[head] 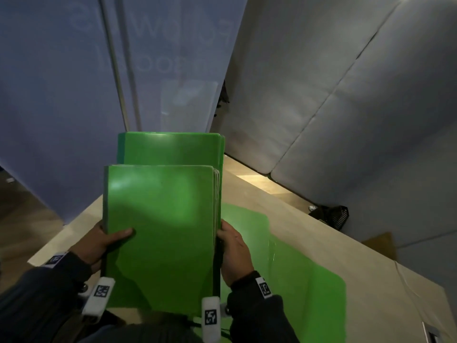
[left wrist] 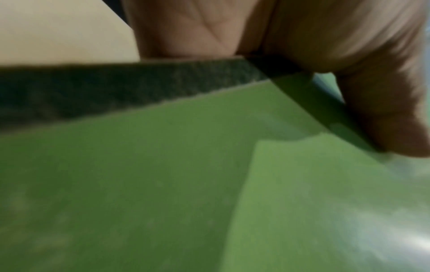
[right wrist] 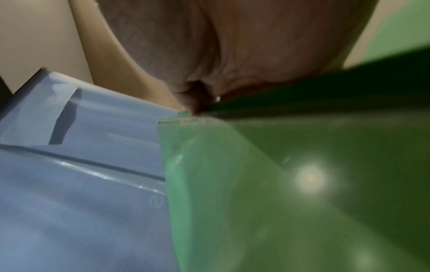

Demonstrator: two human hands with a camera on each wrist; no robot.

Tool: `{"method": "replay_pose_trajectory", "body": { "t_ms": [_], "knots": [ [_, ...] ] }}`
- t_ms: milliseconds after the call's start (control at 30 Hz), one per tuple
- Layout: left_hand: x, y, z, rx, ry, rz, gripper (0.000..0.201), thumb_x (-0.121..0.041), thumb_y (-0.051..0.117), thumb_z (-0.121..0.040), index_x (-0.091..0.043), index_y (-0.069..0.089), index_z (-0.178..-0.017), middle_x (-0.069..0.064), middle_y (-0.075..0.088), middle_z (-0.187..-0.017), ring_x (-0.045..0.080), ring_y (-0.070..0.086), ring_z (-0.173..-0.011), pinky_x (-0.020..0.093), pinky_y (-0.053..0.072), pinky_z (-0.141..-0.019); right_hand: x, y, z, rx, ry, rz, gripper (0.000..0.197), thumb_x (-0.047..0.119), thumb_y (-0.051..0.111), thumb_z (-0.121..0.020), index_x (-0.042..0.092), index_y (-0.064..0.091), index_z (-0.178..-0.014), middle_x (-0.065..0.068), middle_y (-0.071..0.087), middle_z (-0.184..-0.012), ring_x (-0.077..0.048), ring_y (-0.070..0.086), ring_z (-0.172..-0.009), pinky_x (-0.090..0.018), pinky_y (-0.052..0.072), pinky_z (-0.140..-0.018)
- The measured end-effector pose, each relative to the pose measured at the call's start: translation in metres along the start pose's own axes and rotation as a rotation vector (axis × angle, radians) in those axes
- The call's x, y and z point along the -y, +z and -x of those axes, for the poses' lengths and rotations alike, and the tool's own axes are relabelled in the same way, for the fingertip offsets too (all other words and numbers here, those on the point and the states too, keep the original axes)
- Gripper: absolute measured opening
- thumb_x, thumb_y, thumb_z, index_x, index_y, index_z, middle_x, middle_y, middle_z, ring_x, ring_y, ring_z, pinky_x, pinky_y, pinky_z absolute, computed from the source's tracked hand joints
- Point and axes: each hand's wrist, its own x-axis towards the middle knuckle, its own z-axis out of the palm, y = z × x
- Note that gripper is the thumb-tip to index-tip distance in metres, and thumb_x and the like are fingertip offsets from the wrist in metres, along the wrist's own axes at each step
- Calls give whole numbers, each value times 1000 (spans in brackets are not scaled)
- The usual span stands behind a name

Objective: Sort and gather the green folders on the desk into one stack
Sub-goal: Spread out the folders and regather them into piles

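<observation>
I hold a bundle of green folders point(head: 160, 219) upright above the desk, between both hands. A taller green folder point(head: 173, 147) sticks up behind the front ones. My left hand point(head: 103, 241) grips the bundle's left edge, thumb across the front cover. My right hand point(head: 231, 246) grips the right edge, where several page edges show. Another green folder point(head: 304, 280) lies flat on the desk under and to the right of my right hand. Up close in the left wrist view, the thumb point(left wrist: 395, 128) presses the green cover point(left wrist: 163, 184). The right wrist view shows the palm point(right wrist: 232, 55) against the green bundle point(right wrist: 302, 184).
The light wooden desk point(head: 284, 201) runs diagonally, its right edge beside a grey padded wall point(head: 346, 95). A blue-grey banner point(head: 99, 82) hangs behind the folders. A black object point(head: 331, 215) lies beyond the desk's far edge at the right.
</observation>
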Motion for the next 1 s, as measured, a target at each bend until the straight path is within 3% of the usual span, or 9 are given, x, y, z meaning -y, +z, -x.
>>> {"method": "replay_pose_trajectory", "body": {
  "t_ms": [67,133,233,300,400,533,633,767,1000],
  "knots": [
    [-3,2,-2,-5,8,-6,25,7,59,-89,-7,63,-110,23,75,-97,35,76,-74,47,63,-60,-6,-17,-3,36,53,24,35,33,36,-104,36,67,-119,2,69,-121,-19,64,-112,-46,52,-99],
    [-1,3,-5,7,-15,-10,39,-1,69,-84,-7,60,-122,24,74,-108,39,75,-85,54,61,-71,-22,-45,-9,-140,90,125,31,39,48,-100,43,54,-131,5,53,-142,-18,50,-130,-49,43,-109],
    [7,3,-2,-33,-47,8,59,-5,77,-76,-4,56,-130,26,72,-112,45,72,-93,58,59,-78,-81,-91,-17,-440,404,536,89,53,77,-76,27,33,-149,-12,29,-157,-37,31,-142,-55,30,-115],
    [11,2,-1,-62,-52,-1,62,-5,77,-73,-3,56,-131,27,72,-111,48,70,-96,64,55,-83,-120,-107,-12,-479,666,687,123,70,80,-56,21,22,-153,-18,26,-156,-47,29,-140,-60,34,-111],
    [12,-4,-2,-87,-48,-28,63,-9,81,-69,-2,59,-127,26,74,-106,48,69,-96,71,48,-92,-157,-112,0,-468,770,836,137,79,78,-43,22,17,-151,-19,27,-150,-48,37,-133,-58,43,-105],
    [10,-16,-2,-148,-28,-7,56,-8,72,-72,-1,60,-125,27,73,-105,41,74,-81,69,51,-87,-162,-110,3,-555,724,666,118,60,89,-43,17,28,-135,-19,43,-131,-43,59,-110,-50,56,-89],
    [6,-16,-1,-153,-2,50,26,-2,61,-88,-7,64,-113,17,78,-86,32,75,-67,53,61,-63,-155,-122,7,-604,661,494,86,45,90,-54,9,48,-120,-20,61,-121,-38,63,-101,-42,54,-94],
    [-1,-19,5,-154,-27,155,18,-6,50,-98,-10,66,-104,13,78,-76,30,75,-61,46,61,-52,-152,-151,12,-632,545,402,31,28,91,-65,20,62,-73,-18,74,-102,-28,64,-87,-36,52,-95],
    [-4,-15,3,-154,-84,282,23,-25,51,-98,-10,67,-107,13,78,-77,30,75,-63,53,61,-59,-153,-171,39,-616,552,269,17,11,84,-76,9,67,-71,-18,72,-89,-30,63,-91,-38,47,-96]
  ]
}}
